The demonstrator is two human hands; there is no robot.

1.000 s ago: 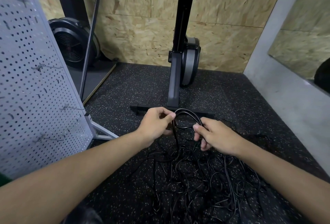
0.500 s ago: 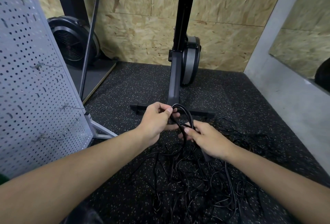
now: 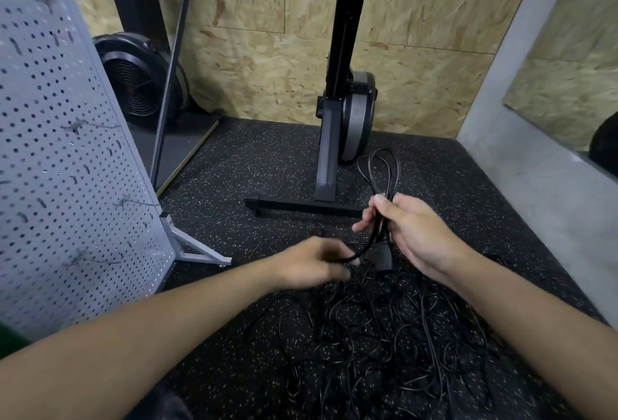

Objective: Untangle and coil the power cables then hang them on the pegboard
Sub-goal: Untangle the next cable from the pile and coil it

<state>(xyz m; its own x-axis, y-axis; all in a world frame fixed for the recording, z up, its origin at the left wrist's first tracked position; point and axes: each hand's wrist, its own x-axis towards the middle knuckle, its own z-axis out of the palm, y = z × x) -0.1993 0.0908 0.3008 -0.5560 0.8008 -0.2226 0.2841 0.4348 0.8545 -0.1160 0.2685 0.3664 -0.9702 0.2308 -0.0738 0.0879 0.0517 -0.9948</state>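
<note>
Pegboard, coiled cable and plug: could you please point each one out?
pegboard point(image 3: 67, 152), head view, perforated face.
coiled cable point(image 3: 384, 189), head view, gathered loop strands.
plug point(image 3: 383, 257), head view, black body.

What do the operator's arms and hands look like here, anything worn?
Bare throughout: no gloves, rings, watch or wristband on the left hand or right hand, and the left forearm and right forearm are uncovered. Only clothing visible: a sliver of green sleeve at the lower left edge. The left hand is motion-blurred, so small details there can't be checked.

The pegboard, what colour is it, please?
The pegboard is light grey, best seen in head view.
</note>
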